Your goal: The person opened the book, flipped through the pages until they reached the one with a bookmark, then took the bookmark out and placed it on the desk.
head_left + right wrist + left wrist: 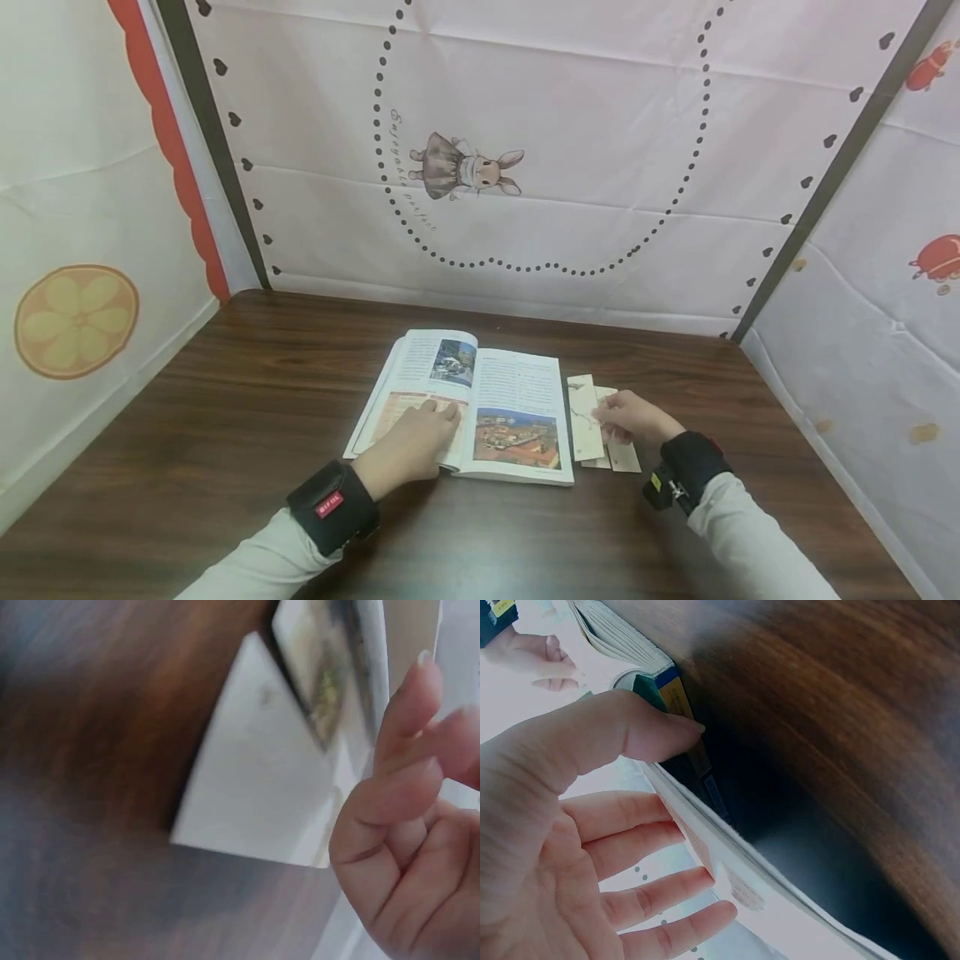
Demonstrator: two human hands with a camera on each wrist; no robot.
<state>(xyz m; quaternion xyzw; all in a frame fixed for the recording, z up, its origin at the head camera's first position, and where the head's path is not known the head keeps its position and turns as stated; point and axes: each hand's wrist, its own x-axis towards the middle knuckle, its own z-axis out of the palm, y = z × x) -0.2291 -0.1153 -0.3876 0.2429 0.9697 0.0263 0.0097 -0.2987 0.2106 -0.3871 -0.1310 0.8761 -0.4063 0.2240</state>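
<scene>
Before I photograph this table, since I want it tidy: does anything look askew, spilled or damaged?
Slightly untidy: the paper cards right of the open book overlap at uneven angles rather than squared into a stack. The rabbit print on the cloth behind lies sideways, which looks odd. No spill or damage shows.

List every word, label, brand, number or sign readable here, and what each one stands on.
"Enjoyable perfect": on the printed cloth, beside the rabbit.
Red label on the left wrist strap: lettering too small to read surely.
Open book: page print too small.
Yellow patch at the book's edge: blurred.
Yellow tag on the right wrist device: too small.
Cards: faint marks, no legible words.
</scene>
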